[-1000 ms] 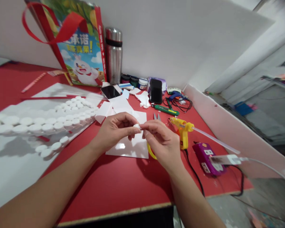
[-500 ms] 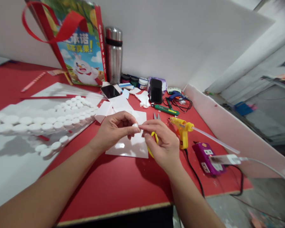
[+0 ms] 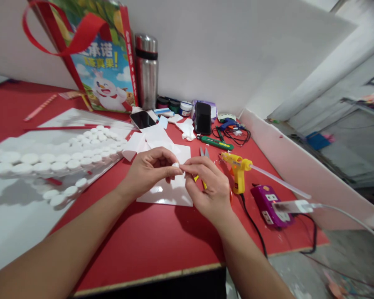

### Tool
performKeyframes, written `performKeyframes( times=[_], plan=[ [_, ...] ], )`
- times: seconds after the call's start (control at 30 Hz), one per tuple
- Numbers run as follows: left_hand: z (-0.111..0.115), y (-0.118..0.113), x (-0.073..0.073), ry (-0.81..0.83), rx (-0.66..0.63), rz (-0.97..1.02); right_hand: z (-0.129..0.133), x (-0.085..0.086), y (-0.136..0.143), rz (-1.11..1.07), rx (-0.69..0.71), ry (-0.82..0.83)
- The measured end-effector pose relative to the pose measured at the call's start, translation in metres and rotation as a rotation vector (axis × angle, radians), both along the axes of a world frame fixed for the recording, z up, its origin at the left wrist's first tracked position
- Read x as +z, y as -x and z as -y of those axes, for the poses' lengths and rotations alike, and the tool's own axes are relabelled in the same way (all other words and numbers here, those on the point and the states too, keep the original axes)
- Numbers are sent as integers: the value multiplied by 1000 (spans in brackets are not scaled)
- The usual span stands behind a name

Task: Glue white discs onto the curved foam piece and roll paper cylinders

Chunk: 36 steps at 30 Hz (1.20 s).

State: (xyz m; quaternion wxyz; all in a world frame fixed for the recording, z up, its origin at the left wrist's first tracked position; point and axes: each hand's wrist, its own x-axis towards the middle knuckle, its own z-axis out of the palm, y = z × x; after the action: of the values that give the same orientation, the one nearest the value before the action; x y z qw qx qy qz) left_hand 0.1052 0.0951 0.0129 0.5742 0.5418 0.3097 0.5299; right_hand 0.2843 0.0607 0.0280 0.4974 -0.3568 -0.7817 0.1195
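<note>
A small white piece point(image 3: 175, 165) is pinched between the thumb and forefinger of my left hand point(image 3: 154, 168); its exact kind does not show. My right hand point(image 3: 207, 182) meets it from the right, fingertips pressed together at the piece's edge; whether they grip it is hidden. Both hands are above a white sheet point(image 3: 165, 195) on the red table. Partly behind my right hand lie yellow-handled scissors point(image 3: 205, 153), blades pointing away. To the left, rows of round white discs point(image 3: 59, 160) form a long curved structure.
Right of my hands are a yellow glue gun point(image 3: 238, 168) with a glue stick and a purple power strip point(image 3: 272, 207). Behind lie a green cutter point(image 3: 216, 143), phones point(image 3: 202, 118) and paper scraps point(image 3: 186, 128). A steel flask point(image 3: 147, 74) and a bag point(image 3: 104, 79) stand at the wall.
The view has shifted slightly. My hands stay together at the white piece, and my right fingers have turned a little, covering more of the scissors' handles.
</note>
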Motion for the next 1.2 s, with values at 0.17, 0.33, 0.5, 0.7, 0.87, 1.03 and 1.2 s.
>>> performKeyframes(
  times=[0.17, 0.33, 0.5, 0.7, 0.87, 1.03, 1.2],
  plan=[
    [0, 0, -1, 18, 1, -8, -2, -2, -1, 8, 12, -13],
    [-2, 0, -6, 45, -17, 14, -1, -3, 0, 36, 7, -37],
    [-5, 0, -9, 98, -87, 137, 3, 3, -1, -30, 6, -42],
    [-6, 0, -7, 133, -101, 201, 4, 7, -3, -111, -100, 12],
    [-5, 0, -6, 160, -96, 197, 5, 5, 0, -73, -44, 20],
    [-4, 1, -8, 157, -64, 155, 4, -1, 2, -7, -9, -71],
    [-3, 1, -7, 128, 4, 80, 4, -6, 1, 116, -20, -136]
  ],
)
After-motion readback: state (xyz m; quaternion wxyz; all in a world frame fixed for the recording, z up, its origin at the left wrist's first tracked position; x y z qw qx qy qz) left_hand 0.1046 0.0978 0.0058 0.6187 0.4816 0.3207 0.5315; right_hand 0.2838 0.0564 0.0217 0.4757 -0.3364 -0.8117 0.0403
